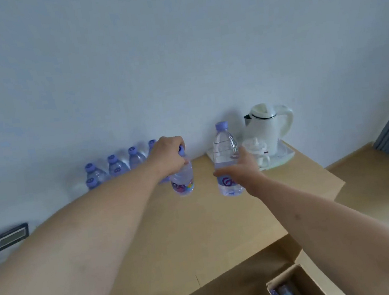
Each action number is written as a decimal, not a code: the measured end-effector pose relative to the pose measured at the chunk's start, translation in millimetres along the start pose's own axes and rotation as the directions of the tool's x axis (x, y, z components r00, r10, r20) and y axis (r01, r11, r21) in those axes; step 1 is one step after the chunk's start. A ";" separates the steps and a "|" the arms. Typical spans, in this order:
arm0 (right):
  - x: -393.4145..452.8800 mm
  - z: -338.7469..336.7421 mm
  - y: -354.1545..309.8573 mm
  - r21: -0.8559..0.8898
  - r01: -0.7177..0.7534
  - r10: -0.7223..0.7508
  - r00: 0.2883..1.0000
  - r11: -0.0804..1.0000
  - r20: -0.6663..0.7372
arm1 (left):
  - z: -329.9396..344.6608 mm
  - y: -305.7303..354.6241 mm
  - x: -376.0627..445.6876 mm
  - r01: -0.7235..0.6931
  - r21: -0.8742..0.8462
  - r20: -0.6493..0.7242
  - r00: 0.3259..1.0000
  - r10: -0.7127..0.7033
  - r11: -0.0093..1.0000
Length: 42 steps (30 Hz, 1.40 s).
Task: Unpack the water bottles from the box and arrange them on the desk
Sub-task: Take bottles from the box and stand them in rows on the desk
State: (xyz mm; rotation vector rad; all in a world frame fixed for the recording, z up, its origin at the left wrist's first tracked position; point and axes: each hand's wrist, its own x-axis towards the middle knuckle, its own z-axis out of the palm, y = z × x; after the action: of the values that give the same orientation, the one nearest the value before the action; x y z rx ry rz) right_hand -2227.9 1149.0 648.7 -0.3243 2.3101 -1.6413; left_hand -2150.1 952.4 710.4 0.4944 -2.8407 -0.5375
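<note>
Fingers of the left hand (168, 156) curl down over the purple cap and neck of a clear plastic water bottle with a purple label (182, 177), holding it from above, upright or nearly so, low over the pale wooden bench (174, 229); whether its base already touches the surface I cannot tell. Fingers of the right hand (239, 167) wrap round the middle of a second clear, purple-capped bottle (226, 160), gripping it from the side, upright, just to the right of the first and apart from it. Behind the left hand, against the pale wall, a cluster of clear bottles with purple caps (114, 167) stands at the back of the bench. To the right sits a white electric kettle (271, 128) on a white tray (286, 156), with a small white cup (254, 148) just behind the right hand. At the lower right the open brown cardboard box (303, 286) shows more purple-labelled contents inside.

My judgement is that the placing step is in hand: two bottles are being brought to join the group. The next move calls for setting both down flat and steady beside the standing ones, with the right bottle kept off the cup and tray, then loosening both grips before reaching to the box.
</note>
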 end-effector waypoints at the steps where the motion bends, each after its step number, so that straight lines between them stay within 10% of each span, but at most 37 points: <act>1: 2.4 17.0 -1.4 -0.036 0.000 0.000 1.000 0.999 0.020 | -0.8 -16.5 -3.4 0.022 -0.010 0.003 1.000 -0.022 1.000; 9: 36.4 115.7 -7.6 -0.355 0.132 -0.044 0.968 0.925 0.246 | 4.8 -102.5 -12.0 0.162 0.006 -0.015 0.987 -0.162 0.987; 42: 106.9 220.4 25.8 -0.436 0.144 0.041 0.921 0.888 0.387 | 8.5 -135.9 35.2 0.303 0.201 0.029 0.949 -0.315 0.931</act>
State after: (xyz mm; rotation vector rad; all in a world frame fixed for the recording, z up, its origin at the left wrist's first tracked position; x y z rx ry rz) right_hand -2248.8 926.5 545.0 -0.7465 2.3510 -0.9112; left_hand -2146.1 823.2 655.1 0.9907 -2.9036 -0.3293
